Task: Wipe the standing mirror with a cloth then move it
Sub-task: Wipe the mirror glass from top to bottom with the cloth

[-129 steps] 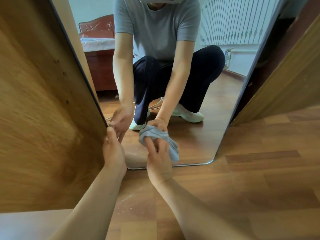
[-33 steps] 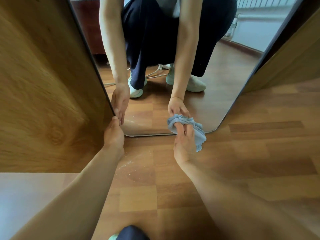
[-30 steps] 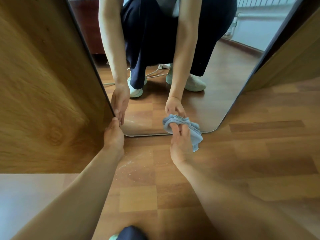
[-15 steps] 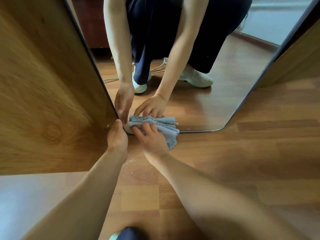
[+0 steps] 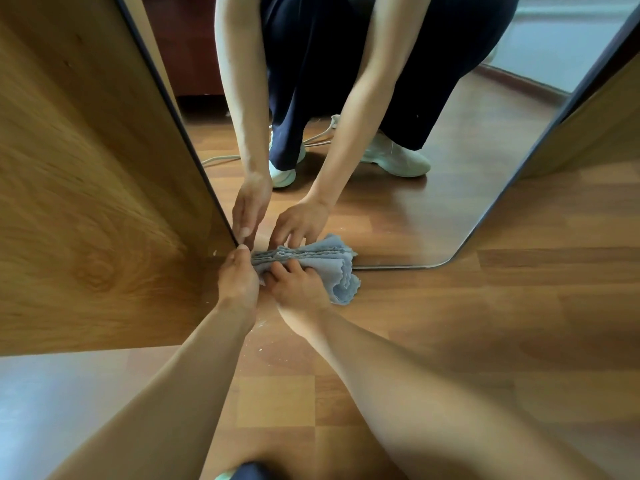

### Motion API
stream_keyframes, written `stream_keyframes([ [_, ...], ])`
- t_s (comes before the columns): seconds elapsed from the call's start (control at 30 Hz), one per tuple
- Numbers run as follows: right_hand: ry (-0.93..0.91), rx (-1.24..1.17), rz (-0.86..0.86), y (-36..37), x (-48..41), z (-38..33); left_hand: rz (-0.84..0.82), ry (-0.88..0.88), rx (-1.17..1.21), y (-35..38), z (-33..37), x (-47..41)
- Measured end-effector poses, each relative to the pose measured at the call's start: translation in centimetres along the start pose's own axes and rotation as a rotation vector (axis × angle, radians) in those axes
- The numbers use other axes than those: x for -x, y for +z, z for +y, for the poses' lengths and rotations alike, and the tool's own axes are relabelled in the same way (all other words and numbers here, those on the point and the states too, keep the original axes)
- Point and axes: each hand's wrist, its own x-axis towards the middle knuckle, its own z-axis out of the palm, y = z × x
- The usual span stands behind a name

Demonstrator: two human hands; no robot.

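Note:
The standing mirror (image 5: 433,209) rests on the wooden floor with a thin dark frame and rounded lower corners. It reflects a crouching person and both hands. My left hand (image 5: 238,277) grips the mirror's lower left corner at the frame edge. My right hand (image 5: 298,285) presses a crumpled light blue cloth (image 5: 325,263) against the glass at the bottom edge, close beside my left hand. Part of the cloth hangs onto the floor below the frame.
A light wooden panel (image 5: 86,202) stands directly left of the mirror, touching its left edge. Another wooden panel (image 5: 595,126) rises behind the mirror's right side. White specks of dust lie on the laminate floor (image 5: 485,323) near my wrists.
My right hand has slid the cloth left along the mirror's bottom edge, from near the lower right corner to the lower left corner. My left hand has stayed on the frame.

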Motion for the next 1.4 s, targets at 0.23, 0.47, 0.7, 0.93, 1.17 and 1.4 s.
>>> stream_keyframes([
  [0.23,0.037,-0.001,0.043,-0.2,2.5,3.4,0.031,-0.029,-0.059,0.1,-0.4,-0.4],
  [0.47,0.105,0.056,0.067,-1.1,4.8,6.3,0.027,-0.075,-0.047,0.4,0.0,-0.3],
  [0.7,0.183,0.074,0.129,-1.3,6.6,8.3,0.021,-0.117,0.074,0.0,-0.7,-1.2],
  [0.93,0.258,0.082,0.153,-1.2,8.8,11.5,0.036,-0.124,0.097,0.0,-1.0,-1.8],
  [1.17,0.453,0.043,0.212,-0.7,11.5,14.2,0.045,-0.116,0.099,0.3,-1.3,-2.2],
  [1.4,0.596,-0.003,0.273,-0.6,12.2,14.6,0.047,-0.113,0.100,0.4,-1.2,-2.2],
])
